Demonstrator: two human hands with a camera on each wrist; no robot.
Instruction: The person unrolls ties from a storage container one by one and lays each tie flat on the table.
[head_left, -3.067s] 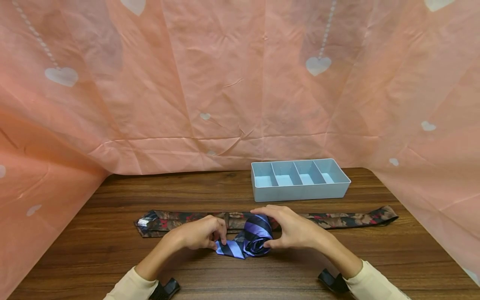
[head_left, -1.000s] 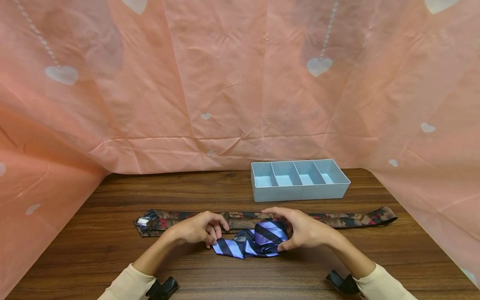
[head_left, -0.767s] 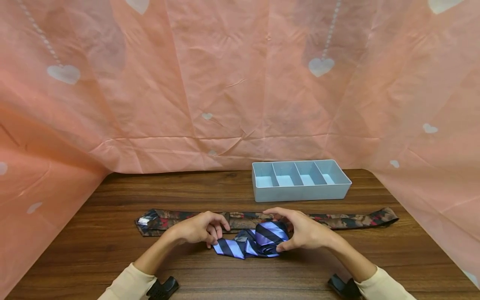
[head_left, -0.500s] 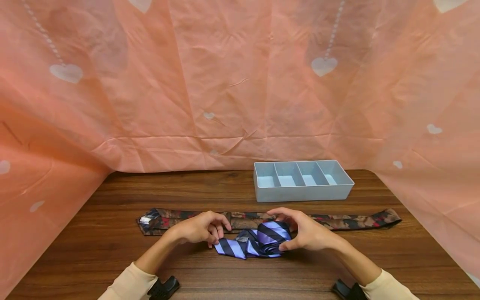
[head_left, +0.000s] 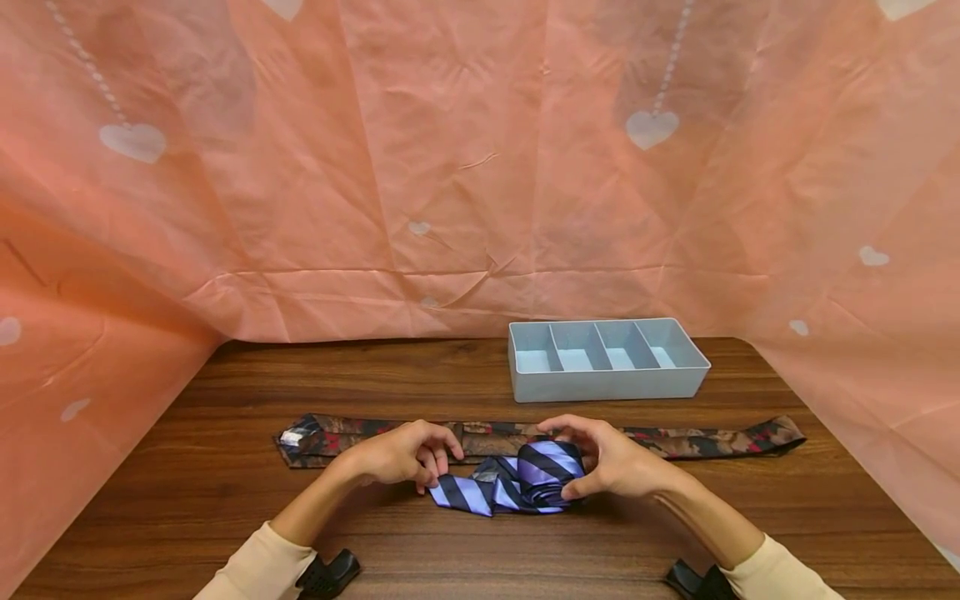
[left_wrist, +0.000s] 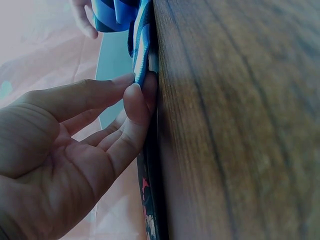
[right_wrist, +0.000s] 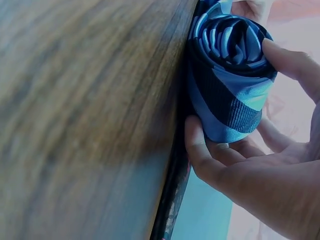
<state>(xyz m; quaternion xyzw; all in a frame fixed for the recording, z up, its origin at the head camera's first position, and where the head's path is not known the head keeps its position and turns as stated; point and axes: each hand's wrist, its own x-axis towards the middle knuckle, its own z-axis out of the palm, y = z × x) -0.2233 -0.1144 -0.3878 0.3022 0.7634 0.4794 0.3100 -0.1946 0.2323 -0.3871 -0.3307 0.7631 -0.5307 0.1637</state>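
Note:
A blue, lilac and black striped necktie [head_left: 549, 468] lies on the table, its right part wound into a roll and a short flat tail left over. My right hand [head_left: 618, 460] grips the roll from the right, thumb at the near side and fingers round the far side. In the right wrist view the coiled layers of the striped necktie [right_wrist: 227, 85] show from one end. My left hand [head_left: 393, 457] pinches the tip of the tail between thumb and fingers, as the left wrist view of that hand [left_wrist: 75, 140] confirms.
Behind both hands a brown floral necktie [head_left: 697, 442] is stretched flat across the wooden table [head_left: 480, 558], partly covered by the hands. A pale blue box [head_left: 607, 386] with several compartments stands farther back. A pink heart-patterned cloth [head_left: 450, 167] encloses the back and sides.
Since the oldest frame the striped roll and my right hand have moved right, and more of the tail shows. My left hand now pinches the tail's tip. In the last second the hands barely move.

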